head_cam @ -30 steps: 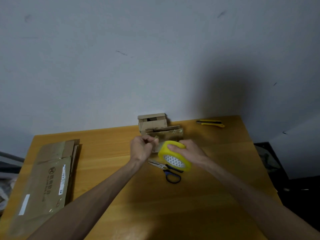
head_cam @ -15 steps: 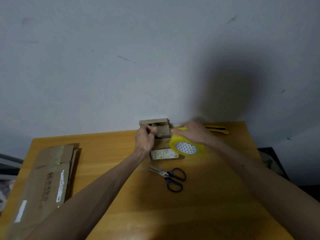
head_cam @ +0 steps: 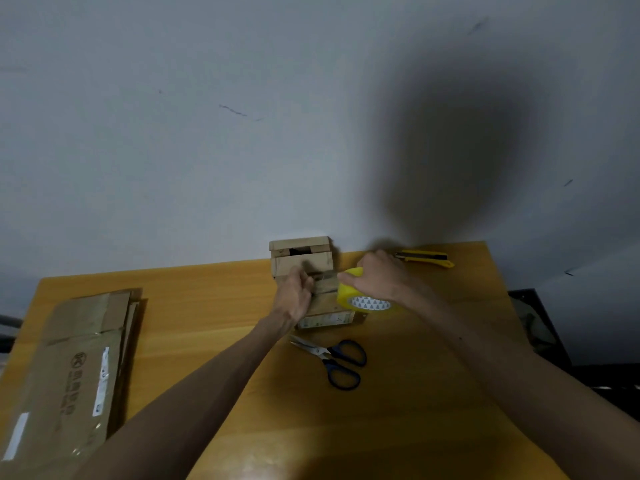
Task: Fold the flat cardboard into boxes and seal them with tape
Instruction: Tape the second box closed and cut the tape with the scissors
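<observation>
Fingers (head_cam: 349,279) of right hand (head_cam: 385,278) grip yellow tape roll (head_cam: 347,296); left hand (head_cam: 293,300) fingers (head_cam: 306,279) pinch small cardboard box (head_cam: 326,305)

Flat cardboard (head_cam: 74,372) far left; scissors (head_cam: 334,358) before box (head_cam: 325,306); knife (head_cam: 424,258) behind-right.

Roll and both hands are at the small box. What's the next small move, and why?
Likely draw the tape roll in the right hand away from the left hand, which pinches the small box at its top, so tape runs across it.
</observation>
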